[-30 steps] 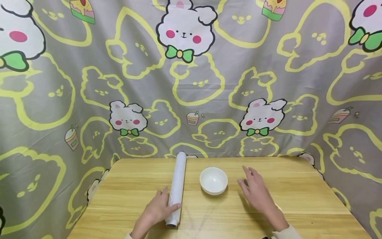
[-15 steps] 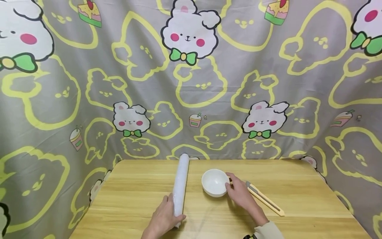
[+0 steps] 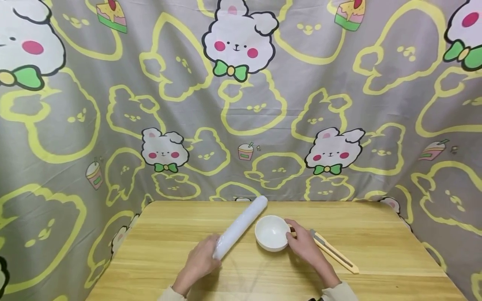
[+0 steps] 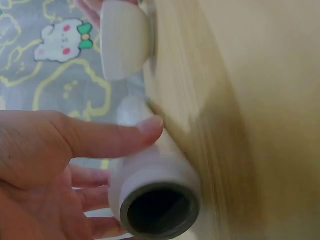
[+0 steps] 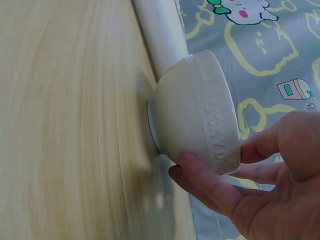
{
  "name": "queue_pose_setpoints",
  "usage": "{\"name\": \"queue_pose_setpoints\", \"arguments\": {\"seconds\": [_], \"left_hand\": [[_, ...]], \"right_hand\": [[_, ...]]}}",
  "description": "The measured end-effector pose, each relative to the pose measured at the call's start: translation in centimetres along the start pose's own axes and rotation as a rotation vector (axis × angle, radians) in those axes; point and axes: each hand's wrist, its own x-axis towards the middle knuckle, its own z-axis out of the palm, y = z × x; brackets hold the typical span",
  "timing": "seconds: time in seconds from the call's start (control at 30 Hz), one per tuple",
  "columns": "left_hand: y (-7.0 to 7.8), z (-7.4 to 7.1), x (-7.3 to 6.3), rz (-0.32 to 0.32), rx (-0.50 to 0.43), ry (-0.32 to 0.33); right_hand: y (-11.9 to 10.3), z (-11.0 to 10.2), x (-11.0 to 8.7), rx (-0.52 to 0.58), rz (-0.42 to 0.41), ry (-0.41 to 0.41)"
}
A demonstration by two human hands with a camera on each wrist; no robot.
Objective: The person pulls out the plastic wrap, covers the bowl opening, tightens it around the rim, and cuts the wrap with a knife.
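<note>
Head view: the left hand (image 3: 201, 256) curls its grip round a white roll (image 3: 242, 226); the right hand (image 3: 304, 245) pinches a bowl (image 3: 272, 234) at the roll's three o'clock. Seemingly early: bowl uncovered, cutter (image 3: 335, 252) towards four o'clock untouched.

Head view: left hand (image 3: 202, 256) is partly covering near end of white roll (image 3: 241, 228); right hand (image 3: 303, 243) is hiding right side of bowl (image 3: 273, 234); lower edge is cutting off left sleeve (image 3: 172, 294), right sleeve (image 3: 339, 292) and dark object (image 3: 315, 299) — too little showing to identify. Left wrist view: bowl is blurring; core opening (image 4: 159, 210) is appearing too dark within. Right wrist view: bowl is blocking part of white roll — raised lettering (image 5: 215, 131) is appearing indistinct.
</note>
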Motion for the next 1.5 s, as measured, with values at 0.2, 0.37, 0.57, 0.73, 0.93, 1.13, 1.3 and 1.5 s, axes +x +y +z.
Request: {"name": "queue_pose_setpoints", "arguments": {"seconds": [0.2, 0.37, 0.57, 0.73, 0.93, 1.13, 1.3, 1.5], "left_hand": [[-1.5, 0.1, 2.9, 0.054, 0.004, 0.038], [-2.9, 0.4, 5.7, 0.093, 0.016, 0.120], [-4.0, 1.1, 9.3, 0.194, 0.073, 0.167], [-4.4, 1.4, 11.8, 0.280, 0.103, 0.183], [-4.7, 1.8, 14.0, 0.362, 0.074, 0.138], [-4.7, 2.3, 15.7, 0.384, 0.066, 0.056], [-4.4, 2.6, 16.2, 0.375, 0.069, 0.004], [-3.6, 3.0, 16.0, 0.358, 0.060, -0.043]], "right_hand": [[0.0, 0.4, -0.1, 0.073, -0.008, -0.017], [-0.6, 0.8, -0.2, 0.083, -0.020, -0.040], [-1.2, 1.1, -0.2, 0.061, -0.009, -0.026], [-1.4, 1.6, 0.2, 0.039, -0.010, 0.015], [-1.8, 2.5, 0.2, 0.056, -0.019, 0.024], [-1.9, 3.0, 0.3, 0.068, -0.035, 0.035], [-1.7, 3.1, 0.3, 0.091, -0.026, 0.033], [-1.9, 2.0, 0.4, -0.006, -0.027, 0.031]]}}
